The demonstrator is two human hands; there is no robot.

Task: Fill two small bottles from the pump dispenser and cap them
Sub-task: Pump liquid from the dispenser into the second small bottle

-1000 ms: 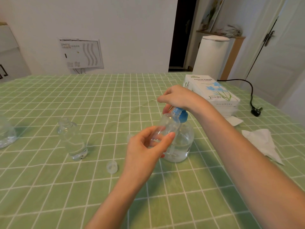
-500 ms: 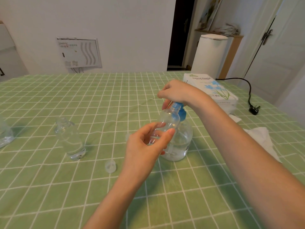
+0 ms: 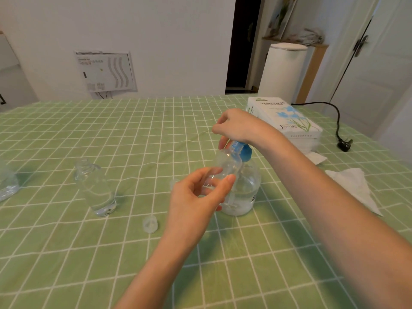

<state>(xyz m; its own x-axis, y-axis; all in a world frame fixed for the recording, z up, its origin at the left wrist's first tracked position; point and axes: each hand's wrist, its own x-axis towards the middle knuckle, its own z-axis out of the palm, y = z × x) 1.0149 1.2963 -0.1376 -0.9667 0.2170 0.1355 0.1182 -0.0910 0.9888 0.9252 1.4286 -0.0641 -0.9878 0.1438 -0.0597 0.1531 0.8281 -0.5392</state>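
Looks down on a table under a green cloth gridded with thin white lines, lightly creased.

Near the table's middle, grips a small clear bottle in the left hand: thumb on the near side, fingers curled round the far side, pinching the lower body. Smooth see-through plastic, round-shouldered, with a narrow open neck. Tilts it up and away, neck right at the blue spout of the pump dispenser; cannot tell whether touching. Left forearm coming up from the near edge, wrist bent slightly back.

Curls the right hand over the blue plastic pump head from above, knuckles up, thumb tucked below, with the forearm slanting in from the near right corner. Dispenser body squat, round and transparent, with clear liquid in its lower part, standing just behind the held bottle.

Toward the left edge, upright and well apart from both hands: a second small bottle, clear, threaded at its open mouth, with a little liquid at the base. Between it and the left wrist, nearer the near edge: a small round translucent cap lying flat on the cloth.

Toward the far right corner: a white plastic-wrapped tissue pack printed with blue flowers. By the right edge: a soft crumpled white tissue.
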